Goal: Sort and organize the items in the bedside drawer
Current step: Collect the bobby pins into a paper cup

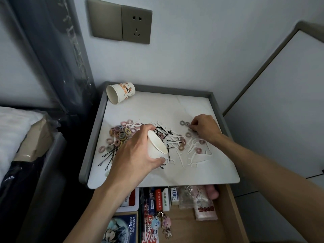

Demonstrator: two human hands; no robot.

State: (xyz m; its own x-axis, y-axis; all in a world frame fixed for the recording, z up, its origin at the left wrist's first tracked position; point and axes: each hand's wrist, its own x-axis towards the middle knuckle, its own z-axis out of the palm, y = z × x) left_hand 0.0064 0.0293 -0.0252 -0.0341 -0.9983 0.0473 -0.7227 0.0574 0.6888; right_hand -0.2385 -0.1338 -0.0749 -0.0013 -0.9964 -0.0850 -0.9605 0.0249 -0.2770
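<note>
Hair ties lie heaped near the left edge of the nightstand top, with some toward the right edge. We judge them light, soft and springy, best pinched across the loop. Our right hand curls, its fingertips pinching a stray tie. Our left hand wraps a tilted paper cup.

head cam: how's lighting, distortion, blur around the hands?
Head view: dim, flat light; only soft shadow under the left hand and its paper cup; no glare on the white tabletop; wide-angle bending tilts the wall socket; right hand sharp, no motion blur; the bed corner is murky.
</note>
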